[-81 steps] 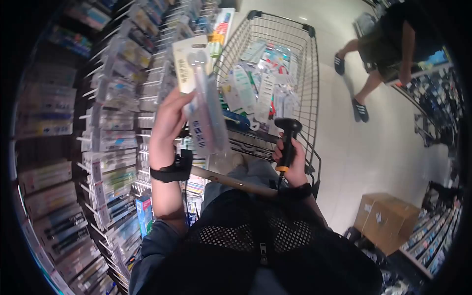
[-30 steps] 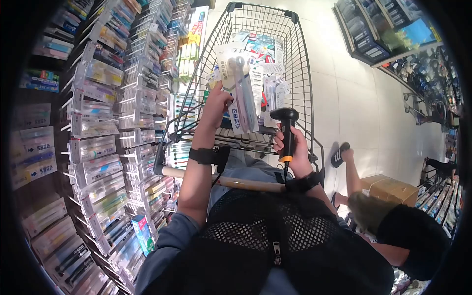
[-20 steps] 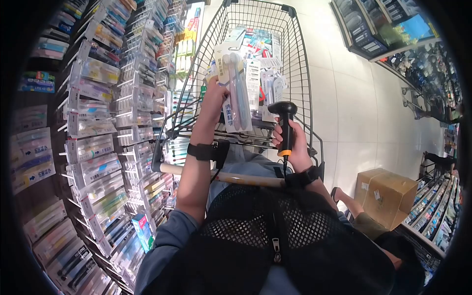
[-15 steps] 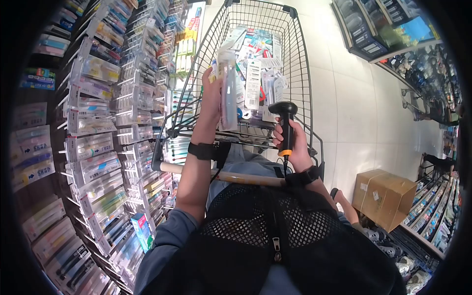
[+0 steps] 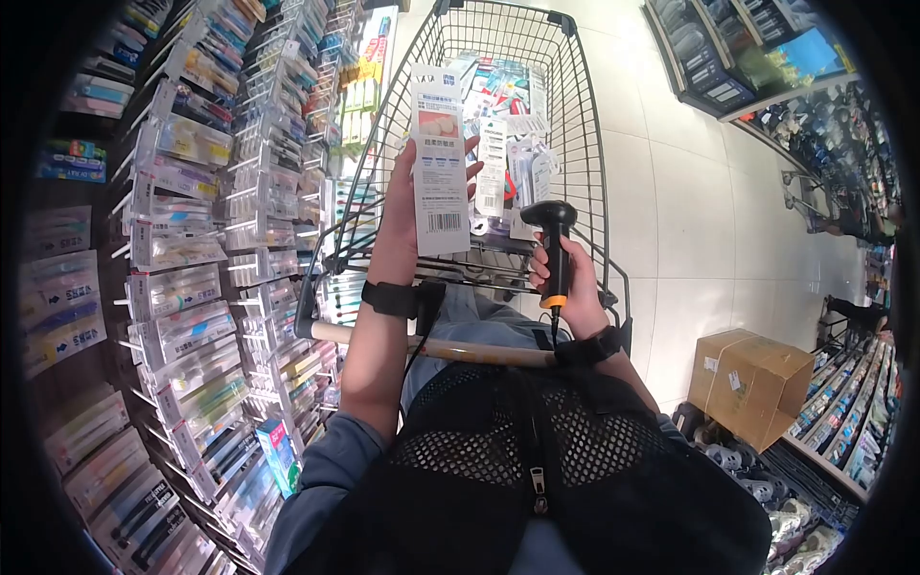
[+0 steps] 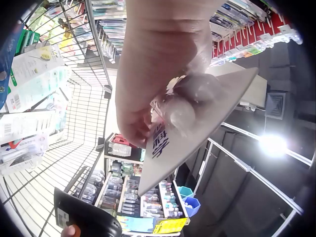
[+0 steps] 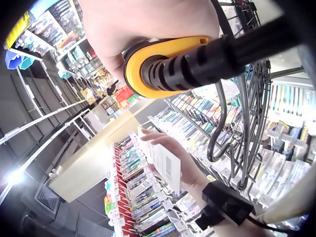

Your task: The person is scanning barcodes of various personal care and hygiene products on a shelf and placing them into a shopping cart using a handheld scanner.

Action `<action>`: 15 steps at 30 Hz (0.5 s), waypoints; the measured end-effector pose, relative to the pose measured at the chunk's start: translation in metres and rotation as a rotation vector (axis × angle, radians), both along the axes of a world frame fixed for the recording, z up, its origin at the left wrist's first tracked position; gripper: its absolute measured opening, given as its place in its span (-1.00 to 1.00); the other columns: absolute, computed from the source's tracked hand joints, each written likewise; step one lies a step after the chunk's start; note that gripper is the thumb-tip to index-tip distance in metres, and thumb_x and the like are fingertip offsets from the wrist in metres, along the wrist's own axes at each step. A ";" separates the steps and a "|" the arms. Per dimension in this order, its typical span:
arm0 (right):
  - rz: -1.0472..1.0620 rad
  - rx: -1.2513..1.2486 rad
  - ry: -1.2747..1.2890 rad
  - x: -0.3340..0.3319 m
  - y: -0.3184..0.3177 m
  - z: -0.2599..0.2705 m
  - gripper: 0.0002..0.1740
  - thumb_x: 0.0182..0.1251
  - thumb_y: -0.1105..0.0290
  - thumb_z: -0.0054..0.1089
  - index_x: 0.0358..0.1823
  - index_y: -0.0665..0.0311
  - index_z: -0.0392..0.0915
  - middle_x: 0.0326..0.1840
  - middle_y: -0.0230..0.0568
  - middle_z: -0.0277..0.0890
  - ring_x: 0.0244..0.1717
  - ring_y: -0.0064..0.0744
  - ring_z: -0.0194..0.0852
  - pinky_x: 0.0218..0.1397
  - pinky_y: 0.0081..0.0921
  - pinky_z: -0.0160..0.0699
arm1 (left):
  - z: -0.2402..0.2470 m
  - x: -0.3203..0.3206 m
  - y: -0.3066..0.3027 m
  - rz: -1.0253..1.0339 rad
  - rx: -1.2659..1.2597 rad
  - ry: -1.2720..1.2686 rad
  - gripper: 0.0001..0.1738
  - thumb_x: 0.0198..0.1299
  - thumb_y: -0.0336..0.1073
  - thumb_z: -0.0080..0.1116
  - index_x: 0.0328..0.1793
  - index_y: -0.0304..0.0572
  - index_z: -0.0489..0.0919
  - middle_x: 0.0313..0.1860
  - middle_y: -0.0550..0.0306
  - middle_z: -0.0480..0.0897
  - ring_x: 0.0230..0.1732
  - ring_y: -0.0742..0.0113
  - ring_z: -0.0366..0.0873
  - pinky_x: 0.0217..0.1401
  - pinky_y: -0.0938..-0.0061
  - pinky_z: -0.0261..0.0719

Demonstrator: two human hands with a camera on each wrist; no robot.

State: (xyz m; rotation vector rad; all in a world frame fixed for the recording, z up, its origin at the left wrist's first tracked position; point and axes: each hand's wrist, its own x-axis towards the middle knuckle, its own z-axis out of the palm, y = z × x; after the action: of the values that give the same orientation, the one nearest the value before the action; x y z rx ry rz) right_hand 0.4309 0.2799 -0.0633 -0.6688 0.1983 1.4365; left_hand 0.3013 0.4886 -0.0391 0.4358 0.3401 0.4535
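My left hand (image 5: 402, 203) grips a toothbrush pack (image 5: 441, 177) by its long edges, thumb on one side and fingertips on the other. The card's printed back, with a barcode near the bottom, faces up in the head view. In the left wrist view the clear blister (image 6: 178, 114) on its front shows round brush heads. My right hand (image 5: 581, 280) is wrapped around the handle of a black and orange barcode scanner (image 5: 550, 215), to the right of the pack and lower. The scanner's orange base (image 7: 132, 74) and cable fill the top of the right wrist view.
Beneath both hands stands a wire shopping cart (image 5: 596, 144) holding several packaged toothbrushes (image 5: 492, 168); its handlebar (image 5: 479, 351) crosses before my body. Racks of hanging packs (image 5: 196, 244) line the left. A cardboard box (image 5: 750, 388) sits on the floor at right, beside more shelves.
My left hand has brought the toothbrush pack from beside the racks to over the cart, then turned it from front to printed back. The scanner stays in my right hand. A passer-by has left view.
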 end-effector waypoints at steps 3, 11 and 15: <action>-0.007 -0.023 0.005 0.000 0.000 -0.001 -0.69 0.26 0.20 -0.11 -0.11 0.27 0.31 -0.51 -0.33 0.25 -0.55 -0.51 0.19 -0.45 -0.56 0.21 | -0.003 0.002 -0.001 -0.009 -0.012 -0.032 -0.28 0.23 0.20 -0.35 0.39 -0.08 0.02 0.29 -0.03 0.25 0.20 0.01 0.31 0.05 0.31 0.47; -0.012 -0.053 -0.018 -0.001 0.000 0.002 -0.66 0.25 0.20 -0.10 -0.09 0.31 0.30 -0.52 -0.33 0.23 -0.55 -0.51 0.17 -0.47 -0.57 0.20 | -0.007 0.006 -0.002 -0.021 -0.012 -0.095 -0.36 0.32 0.11 -0.51 0.37 -0.15 0.06 0.27 -0.08 0.26 0.25 -0.10 0.25 0.14 0.16 0.39; -0.018 -0.068 -0.025 -0.001 0.000 0.001 -0.63 0.25 0.20 -0.11 -0.06 0.35 0.29 -0.52 -0.34 0.20 -0.54 -0.52 0.15 -0.47 -0.58 0.18 | -0.016 0.005 0.000 -0.021 -0.097 -0.048 -0.36 0.32 0.10 -0.46 0.36 -0.18 0.08 0.23 -0.10 0.30 0.23 -0.08 0.27 0.16 0.15 0.37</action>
State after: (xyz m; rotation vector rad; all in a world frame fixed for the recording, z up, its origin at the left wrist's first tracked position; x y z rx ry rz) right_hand 0.4302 0.2800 -0.0628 -0.7383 0.2337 1.4088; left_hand 0.3064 0.4887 -0.0554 0.3328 0.3097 0.4248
